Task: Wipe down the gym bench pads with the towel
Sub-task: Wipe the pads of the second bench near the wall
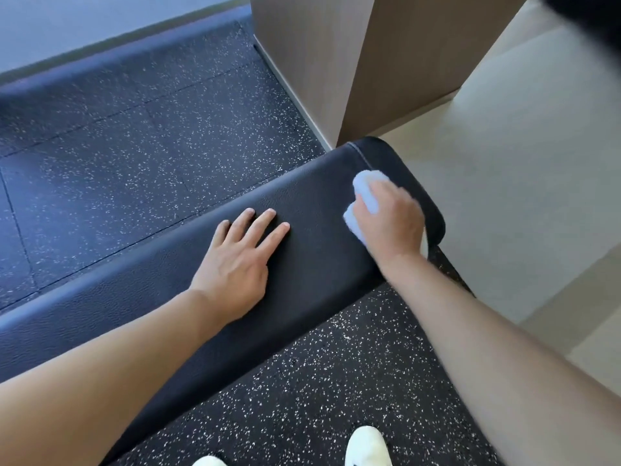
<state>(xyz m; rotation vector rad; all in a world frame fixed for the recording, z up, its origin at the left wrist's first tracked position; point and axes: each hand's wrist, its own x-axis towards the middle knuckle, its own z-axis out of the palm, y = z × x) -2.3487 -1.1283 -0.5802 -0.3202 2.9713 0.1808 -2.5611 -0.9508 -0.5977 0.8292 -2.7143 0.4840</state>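
A long black padded gym bench pad point(312, 210) runs from the lower left up to the right across the head view. My left hand point(240, 260) lies flat on the middle of the pad with its fingers straight and spread. Near the pad's far right end, my right hand point(389, 220) grips a bunched light blue towel point(366, 191) and presses it onto the pad. Most of the towel is hidden under the hand; only its left edge shows.
Black speckled rubber floor point(141, 136) lies on both sides of the bench. A brown wooden column point(336, 62) stands just beyond the bench's far end. Pale tile floor point(524, 169) spreads to the right. My white shoes point(368, 445) show at the bottom edge.
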